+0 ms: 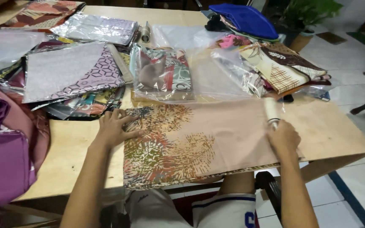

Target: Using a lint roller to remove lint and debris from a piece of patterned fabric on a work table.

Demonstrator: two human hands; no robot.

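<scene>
L hand (114, 127) flat on beige leaf-print cloth (199, 141), R hand (283, 139) gripping lint roller (271, 112); clear-bagged fabric packs (162, 75) just behind.

1 lint roller (271, 111), 1 flat cloth (199, 139), 2 hands.

Bagged fabric packs (162, 74) stacked behind; purple cloth (3, 156) left; potted plant (309, 14).

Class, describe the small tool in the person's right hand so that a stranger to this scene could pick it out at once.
Start at the wooden table and find the beige cloth with feathery prints spread along its near edge. At the cloth's right end, the right hand holds a lint roller on it. It is the only pale cylinder on a handle; everything around it is flat fabric or plastic bags.
</scene>
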